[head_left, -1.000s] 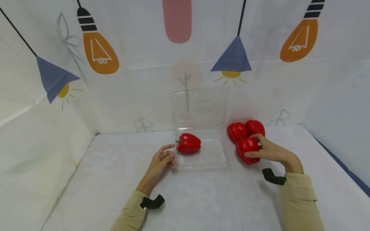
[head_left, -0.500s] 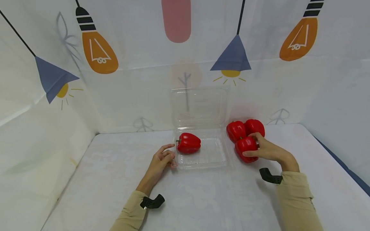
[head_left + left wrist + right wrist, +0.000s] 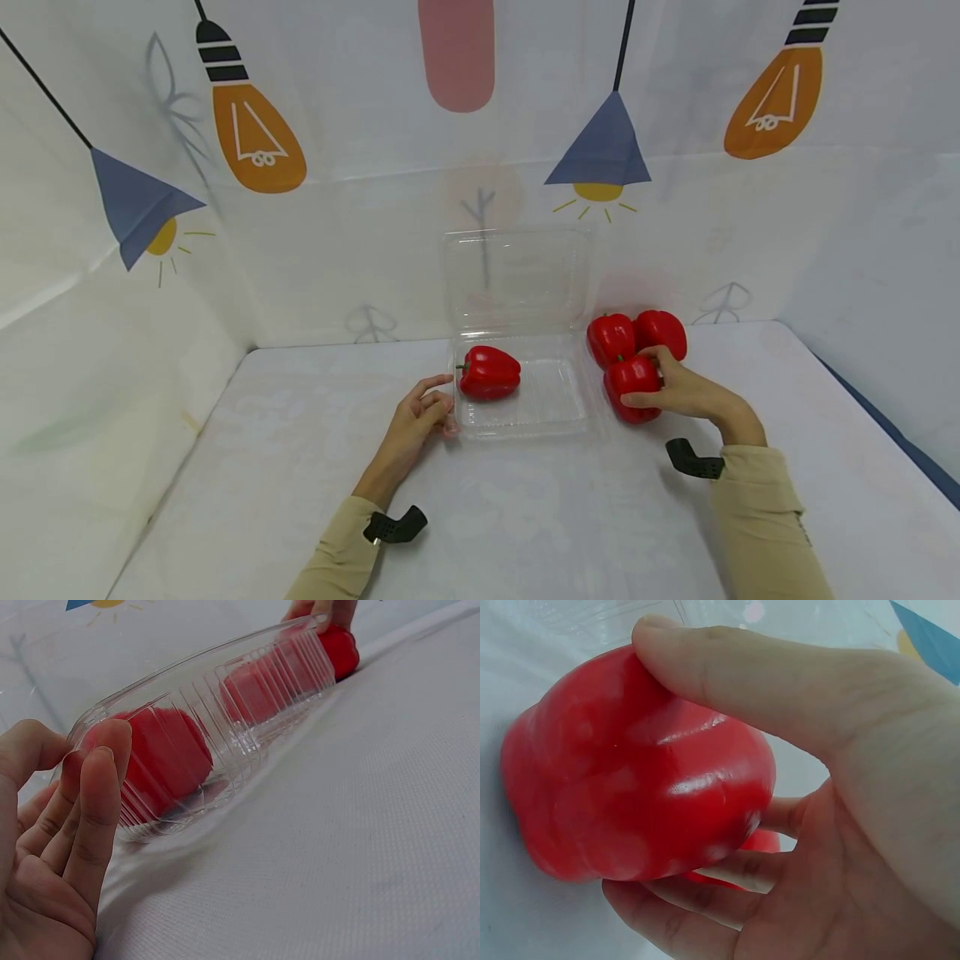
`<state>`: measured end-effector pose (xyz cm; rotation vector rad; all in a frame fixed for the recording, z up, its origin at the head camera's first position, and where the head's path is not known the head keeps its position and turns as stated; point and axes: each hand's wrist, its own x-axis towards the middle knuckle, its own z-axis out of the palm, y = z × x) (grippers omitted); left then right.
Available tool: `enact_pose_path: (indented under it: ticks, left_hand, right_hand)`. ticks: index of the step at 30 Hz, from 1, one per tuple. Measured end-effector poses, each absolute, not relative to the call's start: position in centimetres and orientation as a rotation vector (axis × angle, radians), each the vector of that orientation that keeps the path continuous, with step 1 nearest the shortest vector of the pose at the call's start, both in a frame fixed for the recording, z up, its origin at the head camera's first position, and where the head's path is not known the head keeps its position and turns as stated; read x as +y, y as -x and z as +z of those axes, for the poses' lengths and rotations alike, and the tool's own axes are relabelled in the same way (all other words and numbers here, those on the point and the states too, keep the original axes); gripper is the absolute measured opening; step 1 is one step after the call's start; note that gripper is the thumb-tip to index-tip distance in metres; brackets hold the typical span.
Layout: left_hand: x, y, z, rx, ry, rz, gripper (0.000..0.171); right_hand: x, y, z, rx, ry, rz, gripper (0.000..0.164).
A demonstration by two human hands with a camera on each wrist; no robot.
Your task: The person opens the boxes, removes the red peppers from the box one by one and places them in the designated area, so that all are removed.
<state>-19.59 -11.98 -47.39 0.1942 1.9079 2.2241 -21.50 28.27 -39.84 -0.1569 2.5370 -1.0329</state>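
Observation:
A clear plastic clamshell container (image 3: 551,392) lies with its lid raised at the back of the table. Inside its left half, a red bell pepper (image 3: 489,373) rests on its side, green stem pointing left. My left hand (image 3: 411,425) holds the container's left edge, fingers bent at the rim in the left wrist view. To the right of the container, my right hand (image 3: 693,392) grips another red bell pepper (image 3: 637,772), thumb on one side and fingers on the other. Two more red bell peppers, one nearer the container (image 3: 611,339) and one behind (image 3: 661,333), touch or nearly touch it.
The raised lid (image 3: 517,279) stands close to the printed white backdrop (image 3: 360,233) behind the table. A white cloth covers the table (image 3: 517,517). Black curved mounts are worn at the left wrist (image 3: 395,525) and right wrist (image 3: 693,460).
My right hand and the bell pepper in it have shifted slightly left, toward the container. The left hand and the container have stayed in place.

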Motion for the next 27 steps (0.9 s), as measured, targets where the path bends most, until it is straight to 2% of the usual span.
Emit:
enact_pose_path:
  ticks: [8,27]
  left_hand:
    - [-12.03,19.54,-47.39,1.912,-0.191,2.220,0.042]
    - [-12.06,19.63,-47.55,1.914,-0.201,2.220,0.041]
  right_hand:
    - [28.09,21.63,-40.25,2.538,0.192,-1.062,0.095]
    - [27.75,21.63,-40.50,2.562,0.208,-1.040,0.099]
